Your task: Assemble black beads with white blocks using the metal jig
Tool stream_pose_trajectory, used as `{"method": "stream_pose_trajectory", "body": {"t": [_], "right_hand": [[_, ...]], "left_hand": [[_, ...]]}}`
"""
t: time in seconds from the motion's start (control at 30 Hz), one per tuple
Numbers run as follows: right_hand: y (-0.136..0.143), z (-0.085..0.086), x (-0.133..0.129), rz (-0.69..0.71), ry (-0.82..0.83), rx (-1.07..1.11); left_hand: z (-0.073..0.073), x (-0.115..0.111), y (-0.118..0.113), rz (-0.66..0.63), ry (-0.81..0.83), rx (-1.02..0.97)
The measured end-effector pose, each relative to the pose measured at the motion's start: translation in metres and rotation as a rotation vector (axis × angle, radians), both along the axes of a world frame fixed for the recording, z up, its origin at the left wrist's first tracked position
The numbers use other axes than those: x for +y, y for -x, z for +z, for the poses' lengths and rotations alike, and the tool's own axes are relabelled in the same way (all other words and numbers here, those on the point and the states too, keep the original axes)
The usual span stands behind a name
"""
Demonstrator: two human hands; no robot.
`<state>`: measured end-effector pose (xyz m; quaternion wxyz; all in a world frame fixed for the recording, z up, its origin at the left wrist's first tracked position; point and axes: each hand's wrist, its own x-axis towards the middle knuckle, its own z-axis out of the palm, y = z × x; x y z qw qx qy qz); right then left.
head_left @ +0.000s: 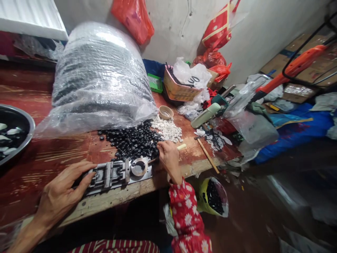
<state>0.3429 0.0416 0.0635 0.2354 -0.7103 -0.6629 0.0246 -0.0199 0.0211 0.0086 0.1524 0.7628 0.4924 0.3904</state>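
A metal clamping jig (pixel 107 175) lies along the table's front edge, with a round metal ring (pixel 139 167) at its right end. My left hand (pixel 63 189) is closed around the jig's left end, thumb in front and fingers behind. My right hand (pixel 170 158) is pinched at the right edge of a heap of small black round pieces (pixel 131 140); what its fingertips hold is hidden. Beneath that hand passes a thin-shafted tool with a pale handle (pixel 181 147), its shaft pointing toward the ring. Small white pieces (pixel 170 130) lie piled behind my right hand.
A large clear bag of dark goods (pixel 102 77) stands behind the heap. At left is a metal-rimmed bowl (pixel 31 123). A small round dish (pixel 166 112), a green bottle (pixel 205 115) and a hammer (pixel 207 154) are to the right. Below the edge stands a yellow bag (pixel 202 198).
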Motion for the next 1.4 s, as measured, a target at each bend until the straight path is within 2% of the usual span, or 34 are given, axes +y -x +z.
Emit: {"method": "stream_pose_trajectory", "body": {"t": [0.07, 0.13, 0.3, 0.47, 0.73, 0.9, 1.13, 1.4], "right_hand": [[0.004, 0.001, 0.026, -0.026, 0.143, -0.142], [0.006, -0.001, 0.046, -0.025, 0.231, -0.194], [0.003, -0.009, 0.069, 0.022, 0.312, -0.216], [-0.001, -0.008, 0.074, 0.054, 0.347, -0.237], [0.008, -0.011, 0.070, 0.034, 0.264, -0.282], [0.004, -0.011, 0.072, 0.090, 0.266, -0.275], [0.010, -0.009, 0.081, 0.091, 0.239, -0.285], [-0.001, -0.014, 0.073, 0.089, 0.219, -0.287]], "left_hand": [[-0.001, 0.000, 0.000, 0.010, 0.009, 0.004], [-0.003, 0.000, 0.000, 0.016, 0.021, -0.004], [-0.008, 0.002, 0.001, 0.013, -0.008, -0.025], [-0.009, 0.002, 0.001, 0.009, -0.014, -0.024], [-0.012, 0.002, 0.002, 0.007, 0.005, -0.028], [-0.015, 0.002, 0.001, 0.016, -0.004, -0.038], [-0.012, 0.002, -0.002, 0.027, -0.035, -0.044], [-0.008, 0.001, -0.003, 0.030, -0.053, -0.052]]}}
